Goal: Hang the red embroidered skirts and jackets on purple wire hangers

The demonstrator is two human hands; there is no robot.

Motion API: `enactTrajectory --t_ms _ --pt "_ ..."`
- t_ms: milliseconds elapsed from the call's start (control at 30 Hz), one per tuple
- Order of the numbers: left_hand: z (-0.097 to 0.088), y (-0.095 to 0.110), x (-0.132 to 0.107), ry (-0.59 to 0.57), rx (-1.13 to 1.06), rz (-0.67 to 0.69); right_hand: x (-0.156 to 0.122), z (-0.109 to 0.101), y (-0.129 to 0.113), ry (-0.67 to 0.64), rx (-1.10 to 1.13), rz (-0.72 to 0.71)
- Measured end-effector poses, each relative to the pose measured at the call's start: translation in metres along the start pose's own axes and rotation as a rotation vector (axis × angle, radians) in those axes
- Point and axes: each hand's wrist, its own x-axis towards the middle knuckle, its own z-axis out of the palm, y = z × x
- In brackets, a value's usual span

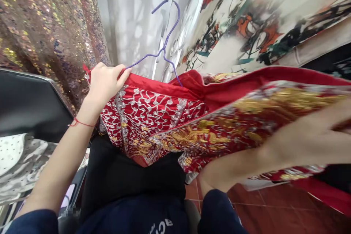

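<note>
Red shiny garment with silver and gold embroidery (145, 108) held above the black-clothed lap (131, 175), its upper edge pinched by the left hand (105, 80) beside a thin purple hanger (164, 49), its right part overlapped by the blurred right hand (304, 140), whose grip cannot be told.

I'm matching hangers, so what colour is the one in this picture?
The hanger is purple, seen best in the head view.

You face a pale curtain (126, 14) beside floral cloth (260, 25); sequined fabric (52, 25) hangs behind the black chair's (24, 106) upper edge; red floor tiles (263, 214) lie beneath you.
</note>
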Motion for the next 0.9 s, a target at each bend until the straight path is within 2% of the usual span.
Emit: enactTrajectory --t_ms 33,100,167,200,267,333,433,500,533,567,600,667,733,800,900 --pt "0.003 0.002 -0.002 0.010 -0.027 -0.005 -0.018 0.006 -0.013 -0.041 -0.073 -0.054" --pt "0.009 0.006 -0.005 0.041 -0.053 -0.010 -0.064 0.030 -0.040 -0.410 -0.054 -0.129" --pt "0.012 0.007 -0.008 0.069 -0.051 -0.013 -0.116 0.062 -0.063 -0.692 0.037 -0.168" --pt "0.013 0.007 -0.009 0.075 -0.048 -0.018 -0.139 0.079 -0.072 -0.790 0.081 -0.180" --pt "0.014 0.005 -0.010 0.070 -0.049 -0.031 -0.174 0.105 -0.083 -0.878 0.134 -0.146" --pt "0.015 0.005 -0.012 0.061 -0.063 -0.035 -0.190 0.122 -0.084 -0.911 0.130 -0.121" --pt "0.021 0.015 -0.026 0.158 -0.095 -0.045 -0.188 0.126 -0.077 -0.960 0.110 -0.153" --pt "0.031 0.031 -0.046 0.248 -0.132 -0.072 -0.181 0.120 -0.073 -1.008 0.118 -0.204" --pt "0.037 0.041 -0.058 0.253 -0.166 -0.082 -0.178 0.116 -0.071 -1.041 0.115 -0.227" --pt "0.044 0.050 -0.071 0.191 -0.215 -0.081 -0.174 0.111 -0.071 -1.079 0.102 -0.247" --pt "0.052 0.060 -0.083 0.077 -0.280 -0.080 -0.171 0.107 -0.071 -1.123 0.079 -0.264" --pt "0.067 0.075 -0.101 -0.215 -0.464 -0.123 -0.164 0.099 -0.072 -1.223 0.030 -0.298" --pt "0.080 0.086 -0.107 -0.448 -0.627 -0.197 -0.156 0.093 -0.071 -1.312 0.025 -0.342" --pt "0.090 0.093 -0.101 -0.544 -0.646 -0.268 -0.148 0.090 -0.068 -1.376 0.079 -0.383" --pt "0.099 0.101 -0.083 -0.532 -0.505 -0.326 -0.140 0.088 -0.059 -1.442 0.225 -0.449"
